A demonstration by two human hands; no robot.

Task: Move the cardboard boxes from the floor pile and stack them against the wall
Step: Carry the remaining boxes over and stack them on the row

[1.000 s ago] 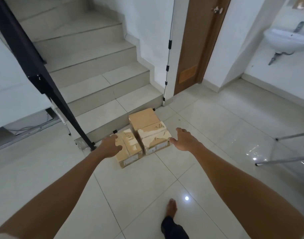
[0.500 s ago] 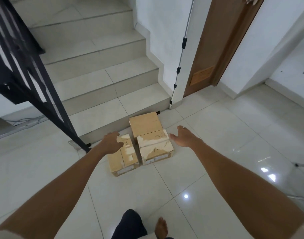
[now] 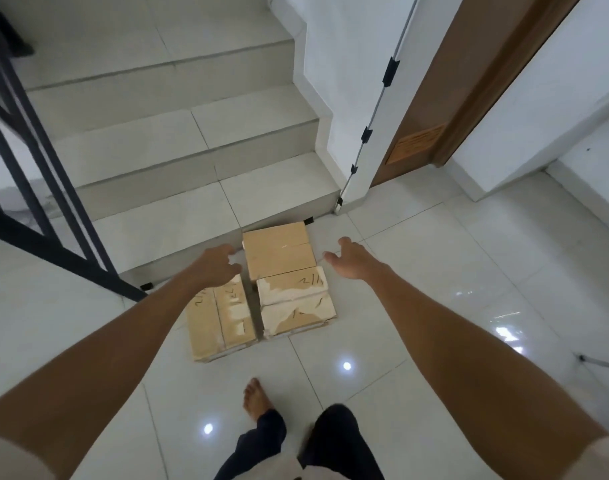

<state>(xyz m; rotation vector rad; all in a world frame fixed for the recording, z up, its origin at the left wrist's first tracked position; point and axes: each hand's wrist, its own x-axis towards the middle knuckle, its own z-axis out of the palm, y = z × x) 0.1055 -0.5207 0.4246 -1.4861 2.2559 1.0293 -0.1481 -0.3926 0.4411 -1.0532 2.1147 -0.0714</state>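
Observation:
Three cardboard boxes lie together on the white tiled floor at the foot of the stairs. The plain far box [image 3: 279,252] sits against the bottom step. In front of it lies the right box [image 3: 296,301] with torn white patches, and beside that the left box [image 3: 220,318] with pen marks. My left hand [image 3: 216,266] hovers over the far end of the left box, fingers loosely curled, holding nothing. My right hand [image 3: 351,259] is spread just right of the far box, apart from it.
The staircase [image 3: 178,161] rises behind the boxes, with a black railing [image 3: 36,216] on the left. A white wall corner [image 3: 358,98] carries a thin pole with black clips; a brown door [image 3: 469,81] stands right of it. My bare foot [image 3: 256,398] is near the boxes.
I have stepped closer to the boxes. Both hands have reached forward, from the near boxes toward the sides of the far box. Neither has taken hold of anything.

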